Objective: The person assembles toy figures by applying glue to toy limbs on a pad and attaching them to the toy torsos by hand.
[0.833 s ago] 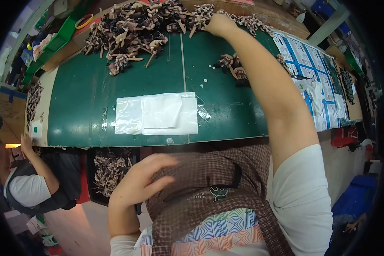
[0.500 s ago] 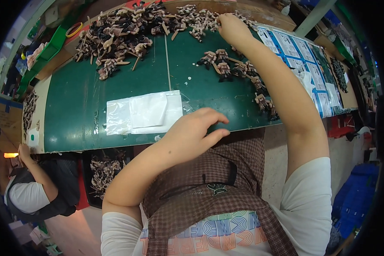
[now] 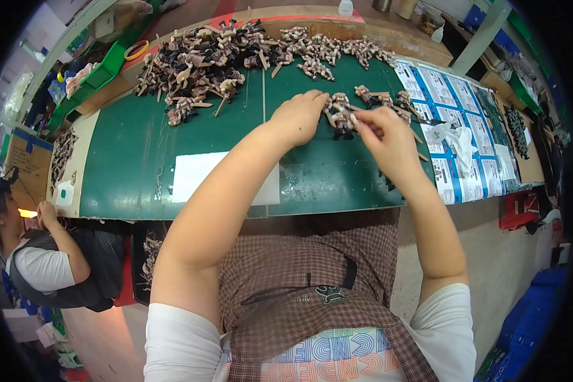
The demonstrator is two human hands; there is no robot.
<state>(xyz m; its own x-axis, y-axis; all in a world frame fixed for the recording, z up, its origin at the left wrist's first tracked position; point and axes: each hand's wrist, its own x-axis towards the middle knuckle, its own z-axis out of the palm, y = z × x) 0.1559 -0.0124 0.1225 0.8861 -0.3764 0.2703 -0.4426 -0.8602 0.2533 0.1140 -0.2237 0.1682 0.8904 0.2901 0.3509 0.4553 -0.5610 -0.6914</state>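
My right hand [image 3: 383,134] pinches the side of a small pale and dark figurine [image 3: 342,118] low over the green tabletop. Its thumb and fingertips are closed against the figure's right edge. Beside the figure's other edge is my left hand [image 3: 301,119], back up, with fingers together and curled downward. The left thumb and whatever lies under those fingertips are hidden. Just beyond the right hand lie several similar brown and pale figurines [image 3: 382,99] with flat wooden-coloured pieces, partly covered by that hand.
A large heap of dark figurines [image 3: 204,60] fills the back left, with paler figures [image 3: 363,49] along the back edge. A white sheet [image 3: 200,175] lies near the front. Printed blue-and-white sheets [image 3: 452,114] cover the right end. A person [image 3: 51,254] sits at the left.
My right hand has come back from the pale figures at the rear to the near figurines. My left hand has moved forward from the front edge to meet it, its fingers closing up.
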